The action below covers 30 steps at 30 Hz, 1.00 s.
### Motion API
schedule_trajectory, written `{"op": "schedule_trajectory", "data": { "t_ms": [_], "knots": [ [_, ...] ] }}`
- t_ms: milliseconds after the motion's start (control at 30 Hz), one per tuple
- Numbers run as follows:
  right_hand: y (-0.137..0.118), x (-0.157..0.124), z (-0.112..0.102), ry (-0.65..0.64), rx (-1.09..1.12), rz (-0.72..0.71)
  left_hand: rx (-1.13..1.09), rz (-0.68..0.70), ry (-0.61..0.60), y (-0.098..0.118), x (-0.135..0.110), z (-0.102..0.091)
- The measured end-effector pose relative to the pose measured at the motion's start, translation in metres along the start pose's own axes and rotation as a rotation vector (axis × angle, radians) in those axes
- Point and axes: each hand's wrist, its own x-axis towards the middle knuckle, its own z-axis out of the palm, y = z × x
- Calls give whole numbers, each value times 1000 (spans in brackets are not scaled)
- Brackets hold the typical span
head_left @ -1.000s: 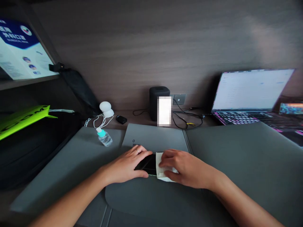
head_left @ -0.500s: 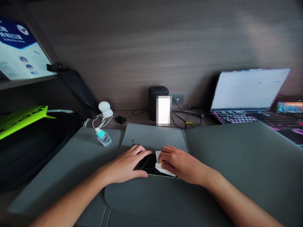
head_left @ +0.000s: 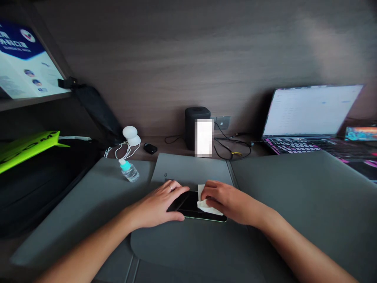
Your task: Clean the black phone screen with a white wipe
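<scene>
A black-screened phone (head_left: 188, 206) with a pale green edge lies flat on a grey folding mat (head_left: 188, 243). My left hand (head_left: 160, 204), with a ring on one finger, grips the phone's left end, fingers along the far edge and thumb at the near edge. Pinched in my right hand (head_left: 226, 202) is a white tissue (head_left: 210, 206), pressed against the right part of the screen. That hand covers some of the tissue and the phone's far right corner.
A small clear bottle (head_left: 129, 171) with a turquoise collar lies left of my hands. Behind stand a black speaker (head_left: 191, 125), cables and a white round device (head_left: 131, 135). An open laptop (head_left: 309, 112) sits back right. A black bag (head_left: 44, 192) and shelf box (head_left: 29, 63) are left.
My right hand has slid the tissue slightly right and away from me across the screen, uncovering the phone's near right corner. My left hand stays in place.
</scene>
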Motion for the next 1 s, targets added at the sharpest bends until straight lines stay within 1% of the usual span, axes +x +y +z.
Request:
{"op": "schedule_trajectory", "data": {
  "t_ms": [133,267,367,467,600,733,800,900,1000],
  "knots": [
    [-1,0,0,-9,12,-24,22,11,1,0,1,0],
    [1,-3,0,-22,99,-84,24,17,6,-1,1,2],
    [2,-5,-1,-45,128,-102,14,22,9,-2,1,2],
    [2,-3,1,-48,111,-89,8,20,11,-2,1,3],
    [4,-1,5,18,64,-35,0,16,14,-3,0,3],
    [7,-2,3,-6,29,13,-10,20,11,-2,0,2],
    [6,-2,3,-19,33,-2,-7,21,10,-2,0,2],
    [4,-1,5,-3,32,-44,9,20,14,-2,0,3],
    [6,1,6,37,13,-23,8,27,18,-3,0,3]
  ]
}}
